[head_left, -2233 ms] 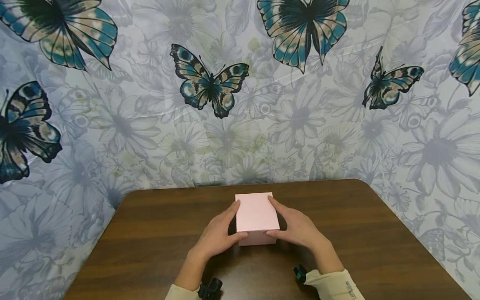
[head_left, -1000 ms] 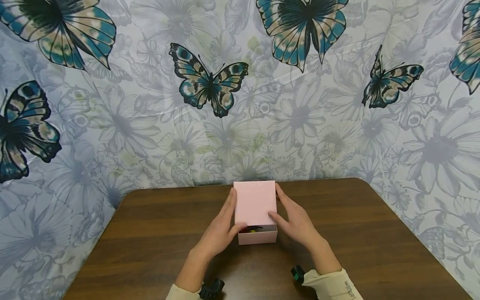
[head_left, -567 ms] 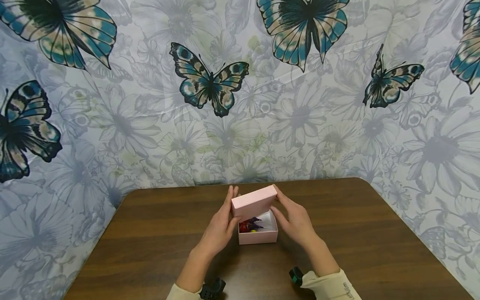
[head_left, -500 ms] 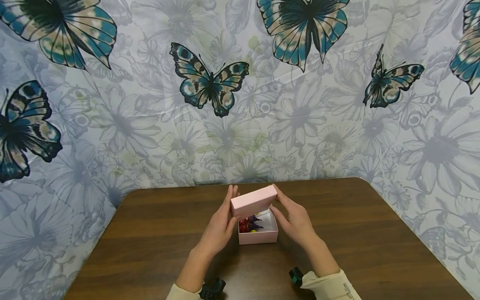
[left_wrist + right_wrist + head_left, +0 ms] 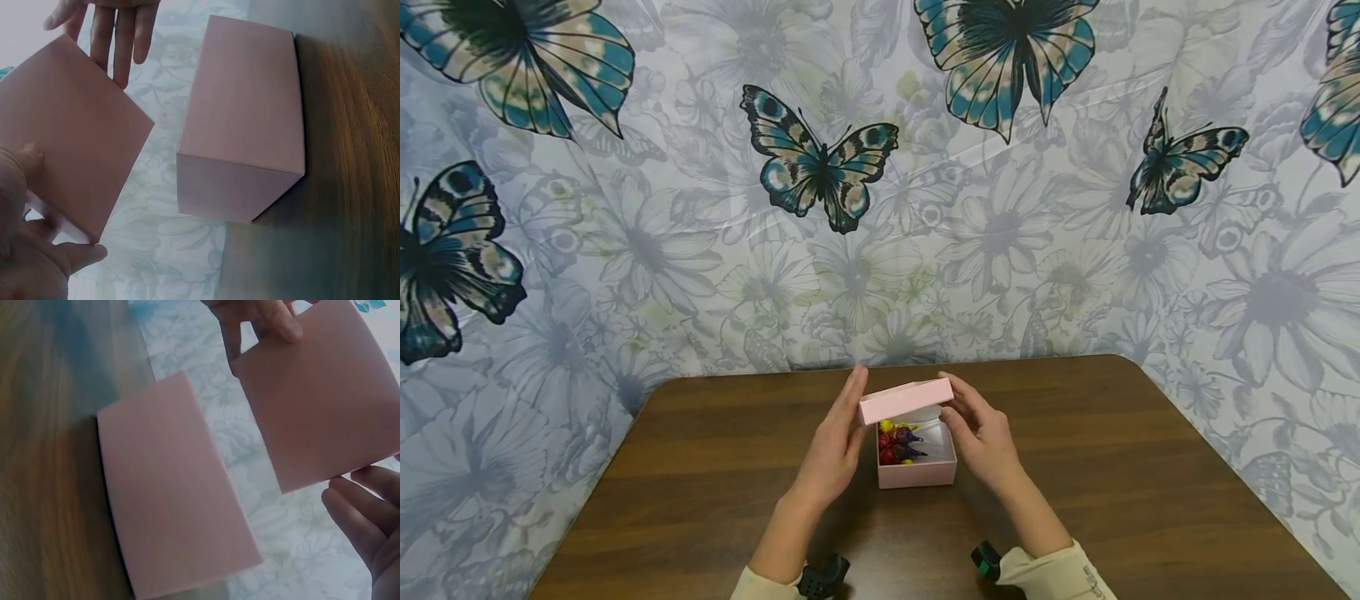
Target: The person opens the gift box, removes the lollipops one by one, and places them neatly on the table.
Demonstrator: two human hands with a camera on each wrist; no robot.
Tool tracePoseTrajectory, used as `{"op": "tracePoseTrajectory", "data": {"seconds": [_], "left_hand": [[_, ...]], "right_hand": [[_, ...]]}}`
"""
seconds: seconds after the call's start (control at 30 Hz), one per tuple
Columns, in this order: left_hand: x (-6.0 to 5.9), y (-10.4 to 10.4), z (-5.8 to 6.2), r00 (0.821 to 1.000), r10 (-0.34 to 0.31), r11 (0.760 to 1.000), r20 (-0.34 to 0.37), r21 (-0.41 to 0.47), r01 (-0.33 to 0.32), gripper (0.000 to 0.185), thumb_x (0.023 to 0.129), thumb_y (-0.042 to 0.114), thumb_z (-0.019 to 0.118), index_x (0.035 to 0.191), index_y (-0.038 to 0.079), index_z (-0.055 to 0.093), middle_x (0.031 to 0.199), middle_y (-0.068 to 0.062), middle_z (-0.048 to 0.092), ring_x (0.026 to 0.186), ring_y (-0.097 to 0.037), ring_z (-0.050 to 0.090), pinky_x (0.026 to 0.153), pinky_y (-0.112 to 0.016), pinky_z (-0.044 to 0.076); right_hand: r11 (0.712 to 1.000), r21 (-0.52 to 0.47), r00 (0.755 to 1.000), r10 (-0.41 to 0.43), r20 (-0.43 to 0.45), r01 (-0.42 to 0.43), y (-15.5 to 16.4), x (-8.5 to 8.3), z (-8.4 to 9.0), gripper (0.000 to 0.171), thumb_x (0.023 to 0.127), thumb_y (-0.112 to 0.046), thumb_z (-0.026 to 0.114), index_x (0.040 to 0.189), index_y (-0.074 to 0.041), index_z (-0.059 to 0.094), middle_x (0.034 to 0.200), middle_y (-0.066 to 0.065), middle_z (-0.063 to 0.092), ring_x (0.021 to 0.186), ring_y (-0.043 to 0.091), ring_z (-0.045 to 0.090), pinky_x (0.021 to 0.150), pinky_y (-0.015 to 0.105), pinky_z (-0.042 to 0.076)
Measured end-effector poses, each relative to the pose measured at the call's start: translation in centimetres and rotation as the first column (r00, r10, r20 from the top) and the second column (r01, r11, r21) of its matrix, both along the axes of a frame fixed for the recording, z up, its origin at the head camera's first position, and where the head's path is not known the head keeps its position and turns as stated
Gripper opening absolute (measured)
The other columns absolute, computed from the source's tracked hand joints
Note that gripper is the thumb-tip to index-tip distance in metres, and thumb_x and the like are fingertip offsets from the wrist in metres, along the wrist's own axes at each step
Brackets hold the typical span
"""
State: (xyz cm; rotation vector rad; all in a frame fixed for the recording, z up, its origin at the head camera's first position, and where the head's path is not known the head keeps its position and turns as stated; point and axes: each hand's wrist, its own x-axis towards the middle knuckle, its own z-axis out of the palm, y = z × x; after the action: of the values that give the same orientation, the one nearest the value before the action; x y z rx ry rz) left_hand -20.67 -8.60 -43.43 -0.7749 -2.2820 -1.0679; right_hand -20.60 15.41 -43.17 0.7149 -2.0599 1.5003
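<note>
Both hands, left (image 5: pixel 835 454) and right (image 5: pixel 981 433), pinch the lid (image 5: pixel 904 400) at centre frame; loosening could drop it onto the box (image 5: pixel 917 473).

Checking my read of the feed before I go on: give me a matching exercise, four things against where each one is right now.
Things:
1. pink lid
2. pink box base
3. wrapped sweets
4. table

Places:
A. inside the open base
B. held in the air between left hand and right hand
C. under everything, brown wood grain
D. standing on the wood, below the lid

Pairs: 1-B, 2-D, 3-A, 4-C
</note>
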Motion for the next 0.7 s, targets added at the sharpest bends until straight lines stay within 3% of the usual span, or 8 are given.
{"op": "tracePoseTrajectory", "data": {"seconds": [0.1, 0.17, 0.27, 0.33, 0.43, 0.57, 0.7], "left_hand": [[-0.1, -0.1, 0.1, 0.999, -0.034, 0.999, -0.007, 0.020, 0.034, 0.085, 0.090, -0.015, 0.057, 0.160, 0.015, 0.021, 0.167, -0.010, 0.021, 0.152, -0.032, 0.028, 0.118, -0.046, 0.032], [-0.1, -0.3, 0.0, 0.997, -0.074, 0.997, 0.007, 0.037, 0.073, 0.085, 0.093, -0.008, 0.059, 0.161, 0.016, 0.016, 0.169, -0.010, 0.014, 0.153, -0.035, 0.022, 0.117, -0.057, 0.032], [0.0, -0.5, 0.0, 0.988, -0.150, 0.987, 0.040, 0.066, 0.147, 0.081, 0.100, 0.024, 0.060, 0.162, 0.016, 0.008, 0.170, -0.010, 0.004, 0.154, -0.039, 0.013, 0.112, -0.072, 0.030], [0.1, -0.6, -0.1, 0.982, -0.181, 0.981, 0.058, 0.082, 0.176, 0.089, 0.096, 0.052, 0.057, 0.162, 0.017, 0.008, 0.170, -0.009, 0.000, 0.155, -0.039, 0.009, 0.108, -0.077, 0.029], [0.0, -0.7, -0.2, 0.978, -0.201, 0.975, 0.051, 0.107, 0.195, 0.096, 0.092, 0.069, 0.047, 0.162, 0.015, 0.010, 0.170, -0.008, 0.000, 0.155, -0.038, 0.008, 0.106, -0.081, 0.027], [0.0, -0.9, -0.1, 0.977, -0.209, 0.968, 0.030, 0.145, 0.203, 0.092, 0.094, 0.053, 0.056, 0.161, 0.010, 0.010, 0.170, -0.008, 0.002, 0.155, -0.036, 0.010, 0.107, -0.080, 0.025], [0.1, -1.1, 0.1, 0.967, -0.253, 0.950, 0.042, 0.199, 0.240, 0.099, 0.086, 0.028, 0.067, 0.161, 0.010, 0.005, 0.170, -0.005, 0.001, 0.150, -0.039, 0.019, 0.106, -0.075, 0.033]], "right_hand": [[0.994, -0.094, 0.996, 0.059, 0.068, -0.052, -0.4, 0.1, 0.0, 0.045, 0.097, 0.005, 0.054, 0.141, -0.002, 0.052, 0.130, 0.025, 0.064, 0.112, -0.001, 0.065, 0.081, 0.026, 0.061], [0.987, -0.141, 0.990, 0.092, 0.108, -0.076, -0.7, 0.3, 0.0, 0.041, 0.099, 0.003, 0.054, 0.140, -0.001, 0.052, 0.131, 0.028, 0.062, 0.111, -0.002, 0.065, 0.081, 0.030, 0.061], [0.977, -0.188, 0.981, 0.128, 0.143, -0.100, -1.0, 0.5, 0.0, 0.037, 0.100, 0.000, 0.054, 0.137, 0.001, 0.053, 0.130, 0.031, 0.061, 0.107, 0.001, 0.068, 0.082, 0.033, 0.062], [0.973, -0.199, 0.979, 0.143, 0.147, -0.113, -1.1, 0.6, 0.0, 0.037, 0.099, -0.001, 0.055, 0.136, 0.002, 0.053, 0.130, 0.033, 0.061, 0.106, 0.003, 0.069, 0.083, 0.031, 0.061], [0.969, -0.210, 0.975, 0.164, 0.150, -0.131, -1.2, 0.6, 0.0, 0.036, 0.099, -0.001, 0.056, 0.134, 0.001, 0.053, 0.131, 0.032, 0.060, 0.109, 0.006, 0.069, 0.085, 0.026, 0.060], [0.965, -0.213, 0.967, 0.190, 0.167, -0.153, -1.2, 0.6, -0.2, 0.038, 0.097, 0.000, 0.058, 0.135, -0.001, 0.053, 0.136, 0.028, 0.059, 0.117, 0.007, 0.066, 0.089, 0.022, 0.057], [0.965, -0.203, 0.952, 0.211, 0.220, -0.167, -1.1, 0.5, -0.2, 0.042, 0.098, -0.003, 0.059, 0.140, -0.007, 0.053, 0.141, 0.021, 0.058, 0.120, 0.008, 0.063, 0.094, 0.021, 0.055]]}}
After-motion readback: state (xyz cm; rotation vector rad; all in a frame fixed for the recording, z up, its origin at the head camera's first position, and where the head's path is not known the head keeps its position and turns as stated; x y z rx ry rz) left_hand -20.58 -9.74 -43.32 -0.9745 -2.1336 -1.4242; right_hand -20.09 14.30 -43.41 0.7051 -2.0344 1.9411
